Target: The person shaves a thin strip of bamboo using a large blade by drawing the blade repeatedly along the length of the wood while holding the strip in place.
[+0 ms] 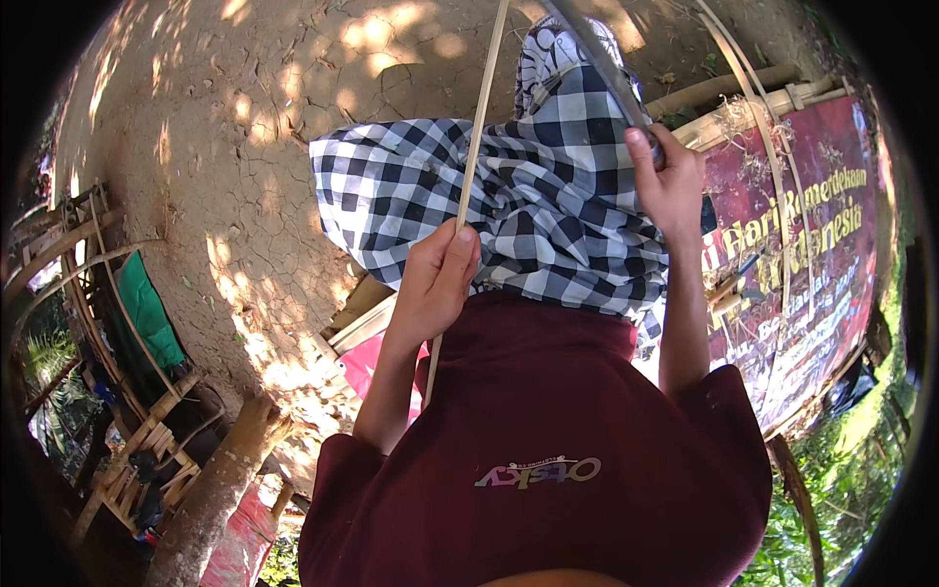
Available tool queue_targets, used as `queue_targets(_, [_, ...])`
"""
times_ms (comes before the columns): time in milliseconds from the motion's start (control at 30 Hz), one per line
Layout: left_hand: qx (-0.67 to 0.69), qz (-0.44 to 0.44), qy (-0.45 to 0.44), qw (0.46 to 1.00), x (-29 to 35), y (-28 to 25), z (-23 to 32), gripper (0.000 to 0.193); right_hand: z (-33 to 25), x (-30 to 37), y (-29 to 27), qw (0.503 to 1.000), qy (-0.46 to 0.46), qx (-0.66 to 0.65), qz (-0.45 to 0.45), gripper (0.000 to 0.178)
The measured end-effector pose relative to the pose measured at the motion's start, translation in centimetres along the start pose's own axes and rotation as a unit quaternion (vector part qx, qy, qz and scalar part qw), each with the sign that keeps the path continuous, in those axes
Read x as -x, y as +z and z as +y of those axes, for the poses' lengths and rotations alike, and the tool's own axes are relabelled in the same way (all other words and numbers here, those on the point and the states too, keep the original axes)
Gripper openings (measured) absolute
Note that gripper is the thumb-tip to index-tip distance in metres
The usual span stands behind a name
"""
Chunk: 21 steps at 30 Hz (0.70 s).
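Note:
My left hand (pixel 442 279) is closed around a thin, pale bamboo strip (pixel 481 117). The strip slants up past the top edge of the view, and its lower end hangs down beside my shirt. In my right hand (pixel 670 181) is one end of a long, dark, slightly curved blade (pixel 599 64), its thumb pressed along it; the far end runs out of view at the top. A black-and-white checkered cloth (pixel 548 186) covers my lap and legs beneath both hands. Blade and strip stand apart where they show.
Cracked dry earth (pixel 245 127) stretches ahead and left. On my right lies a dark red printed banner (pixel 782 254) with bamboo strips (pixel 773 137) across it. Left are a log (pixel 220 489), a green sheet (pixel 149 311) and a heap of cut bamboo pieces (pixel 147 479).

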<state>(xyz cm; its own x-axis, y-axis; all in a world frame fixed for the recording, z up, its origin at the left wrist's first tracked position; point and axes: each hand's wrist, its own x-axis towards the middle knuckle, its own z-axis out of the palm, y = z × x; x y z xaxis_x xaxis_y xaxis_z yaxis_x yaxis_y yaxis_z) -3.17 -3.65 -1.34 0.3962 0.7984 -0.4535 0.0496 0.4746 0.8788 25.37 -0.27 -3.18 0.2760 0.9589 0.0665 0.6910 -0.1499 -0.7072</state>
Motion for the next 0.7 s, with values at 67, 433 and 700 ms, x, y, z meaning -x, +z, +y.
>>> queue_targets(67, [-0.035, -0.013, 0.041, 0.998, -0.8, 0.5, 0.6, 0.032, -1.3, 1.0, 1.2, 0.999, -0.036, -0.007, 0.002, 0.047])
queue_targets(433, [-0.034, -0.119, 0.029, 0.992, -5.9, 5.2, -1.3, 0.036, -1.3, 2.7, 0.5, 0.987, -0.111, 0.072, -0.091, 0.052])
queue_targets(700, [0.052, -0.181, -0.121, 0.975, -9.7, 5.3, -3.3, 0.034, 1.6, 3.8, 0.2, 0.971, -0.061, 0.164, -0.166, 0.048])
